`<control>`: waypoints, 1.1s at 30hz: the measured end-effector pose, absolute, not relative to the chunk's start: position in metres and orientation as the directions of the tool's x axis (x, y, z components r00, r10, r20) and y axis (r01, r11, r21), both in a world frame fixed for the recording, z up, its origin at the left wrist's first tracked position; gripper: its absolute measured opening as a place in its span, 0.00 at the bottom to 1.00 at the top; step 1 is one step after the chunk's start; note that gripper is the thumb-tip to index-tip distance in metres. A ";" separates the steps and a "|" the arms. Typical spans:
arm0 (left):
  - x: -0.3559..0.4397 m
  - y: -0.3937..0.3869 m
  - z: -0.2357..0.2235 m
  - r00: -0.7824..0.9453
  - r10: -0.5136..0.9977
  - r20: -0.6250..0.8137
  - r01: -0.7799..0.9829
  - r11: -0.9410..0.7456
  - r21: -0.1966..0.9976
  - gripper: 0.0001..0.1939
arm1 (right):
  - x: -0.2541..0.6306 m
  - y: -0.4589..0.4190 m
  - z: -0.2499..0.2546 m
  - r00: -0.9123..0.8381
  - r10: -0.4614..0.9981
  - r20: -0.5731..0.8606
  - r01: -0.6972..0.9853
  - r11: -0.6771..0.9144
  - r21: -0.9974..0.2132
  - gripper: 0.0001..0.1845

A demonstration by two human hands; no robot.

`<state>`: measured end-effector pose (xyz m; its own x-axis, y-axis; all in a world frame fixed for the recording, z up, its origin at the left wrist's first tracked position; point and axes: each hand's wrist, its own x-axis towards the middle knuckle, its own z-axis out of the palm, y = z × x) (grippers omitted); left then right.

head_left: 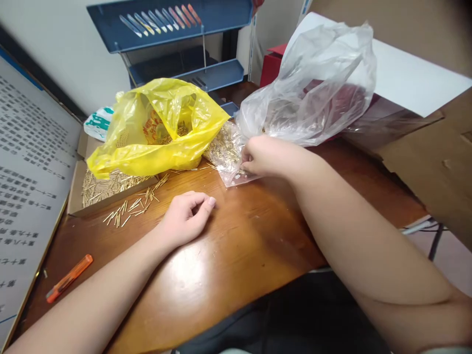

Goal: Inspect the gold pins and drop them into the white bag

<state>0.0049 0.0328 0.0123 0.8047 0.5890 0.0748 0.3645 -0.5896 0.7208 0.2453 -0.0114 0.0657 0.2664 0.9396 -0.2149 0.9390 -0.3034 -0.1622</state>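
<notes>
My left hand (186, 215) rests on the wooden table (236, 246), fingers curled loosely inward, nothing visible in them. Just left of it lie several loose brass pins (134, 204). My right hand (263, 155) reaches forward and pinches at a small clear bag of brass pins (224, 150), its fingertips closed on the plastic. A yellow plastic bag (155, 130) sits over a shallow cardboard box (79, 189) holding more pins. A large clear plastic bag (313, 86) bulges behind my right hand.
An orange utility knife (69, 278) lies at the table's front left. A printed board (25, 177) leans along the left. A blue tray rack (177, 29) stands at the back. Cardboard (435, 162) and a white box (413, 73) crowd the right side.
</notes>
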 end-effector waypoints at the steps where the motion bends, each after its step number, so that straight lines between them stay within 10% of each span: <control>1: 0.005 0.032 0.012 0.807 0.587 0.072 0.356 -0.580 0.733 0.18 | 0.244 -0.010 0.064 0.269 0.941 -0.204 0.941 -0.302 -0.153 0.07; 16: -0.004 0.040 0.016 0.885 0.465 -0.027 0.106 -0.143 0.984 0.26 | 0.251 -0.006 0.054 0.217 0.956 -0.196 0.927 -0.265 -0.266 0.09; 33: 0.000 0.047 0.002 0.963 0.265 0.050 -0.107 0.205 0.973 0.21 | 0.259 -0.010 0.053 0.298 0.939 -0.169 0.930 -0.326 -0.169 0.06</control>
<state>-0.0004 0.0474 0.0025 0.9631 0.2645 0.0501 -0.1069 0.2047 0.9730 0.2588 -0.0103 0.0529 0.2985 0.9393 -0.1690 0.9302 -0.3259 -0.1686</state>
